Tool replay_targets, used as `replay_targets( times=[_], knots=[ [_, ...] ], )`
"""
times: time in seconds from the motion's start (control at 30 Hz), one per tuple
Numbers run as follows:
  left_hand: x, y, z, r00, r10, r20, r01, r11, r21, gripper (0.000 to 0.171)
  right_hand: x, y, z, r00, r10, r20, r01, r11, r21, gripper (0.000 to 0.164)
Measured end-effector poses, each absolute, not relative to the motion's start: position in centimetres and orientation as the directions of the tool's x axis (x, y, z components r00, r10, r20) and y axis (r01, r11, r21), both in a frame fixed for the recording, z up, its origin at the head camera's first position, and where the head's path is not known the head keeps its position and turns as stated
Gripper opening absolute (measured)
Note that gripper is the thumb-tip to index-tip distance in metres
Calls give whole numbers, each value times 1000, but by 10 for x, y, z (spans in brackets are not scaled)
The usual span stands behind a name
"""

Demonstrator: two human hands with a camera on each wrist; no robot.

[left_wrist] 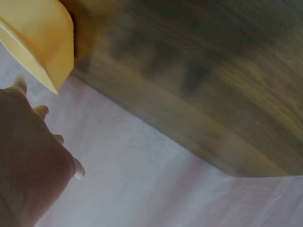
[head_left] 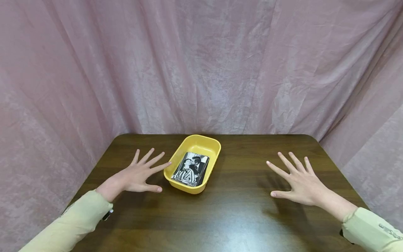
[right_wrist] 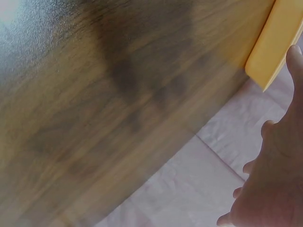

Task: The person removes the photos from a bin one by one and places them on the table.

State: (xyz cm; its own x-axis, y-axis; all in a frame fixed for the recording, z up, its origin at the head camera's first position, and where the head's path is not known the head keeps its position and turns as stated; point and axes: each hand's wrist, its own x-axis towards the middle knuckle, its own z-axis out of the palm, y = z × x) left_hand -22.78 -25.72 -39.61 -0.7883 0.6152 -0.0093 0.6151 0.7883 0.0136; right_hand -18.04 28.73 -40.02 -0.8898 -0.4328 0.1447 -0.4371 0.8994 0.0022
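A yellow plastic basket (head_left: 214, 148) stands on the dark wooden table, slightly left of the middle. Inside it lies a stack of black-and-white photo cards (head_left: 191, 169); the top one shows two people close together. My left hand (head_left: 140, 174) hovers left of the basket with fingers spread, its index fingertip overlapping the rim in the head view; contact cannot be told. Well to the right, my right hand (head_left: 299, 183) is held over the table, fingers spread and holding nothing. Both wrist views show part of the basket's yellow wall (left_wrist: 57, 42) beyond the hand.
The brown wood-grain table (head_left: 239, 210) has rounded far corners. Pink curtains (head_left: 220, 70) hang behind it and along both sides. Light-coloured sleeves (head_left: 72, 220) cover both forearms, and a small dark object shows at each cuff.
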Motion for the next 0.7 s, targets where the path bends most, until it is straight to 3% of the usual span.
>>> replay_targets(
  times=[0.7],
  knots=[
    [-237,-249,-397,-807,590,30,591,806,37,86,-192,287,-393,-895,-434,101,-441,895,-72,94]
  ],
)
